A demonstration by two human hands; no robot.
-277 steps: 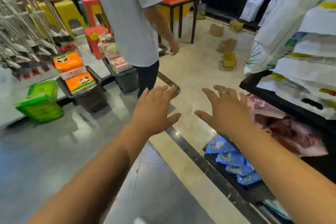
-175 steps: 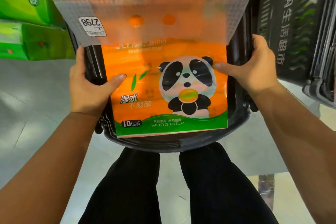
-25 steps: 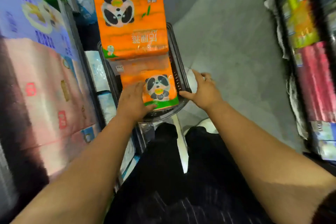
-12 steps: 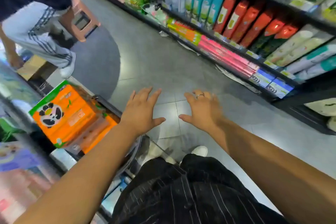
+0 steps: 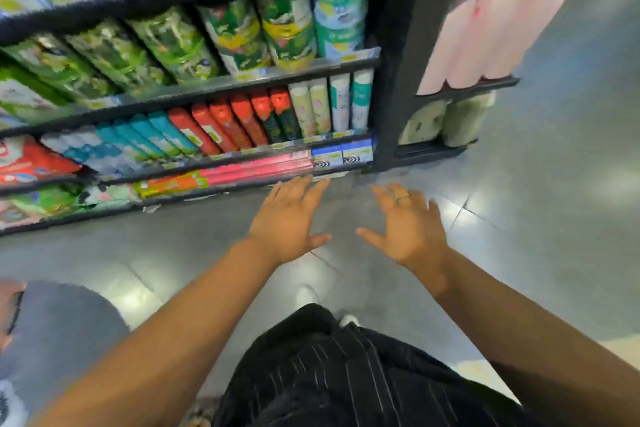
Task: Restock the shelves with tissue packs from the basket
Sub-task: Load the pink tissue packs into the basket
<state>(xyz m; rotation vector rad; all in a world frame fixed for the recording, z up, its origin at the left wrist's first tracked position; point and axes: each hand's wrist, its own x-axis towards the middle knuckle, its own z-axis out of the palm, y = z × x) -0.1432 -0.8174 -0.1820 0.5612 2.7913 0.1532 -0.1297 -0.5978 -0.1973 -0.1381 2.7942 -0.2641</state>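
My left hand (image 5: 289, 220) and right hand (image 5: 410, 225) hover empty, fingers (image 5: 313, 189) spread, above the floor (image 5: 540, 204). Stocked shelves (image 5: 221, 80) stand just beyond my fingertips; I see no tissue packs or basket.

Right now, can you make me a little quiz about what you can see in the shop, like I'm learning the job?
1. True or false: the left hand is holding a tissue pack.
2. Which hand wears a ring?
A. left hand
B. right hand
C. neither
3. Fill in the word: the pink packs at the end of the shelving sit ____ the pale rolls.

Key
1. False. Both hands are open and spread over the grey floor, with nothing in either grip.
2. B. The ring is on a finger of the right hand.
3. Above.
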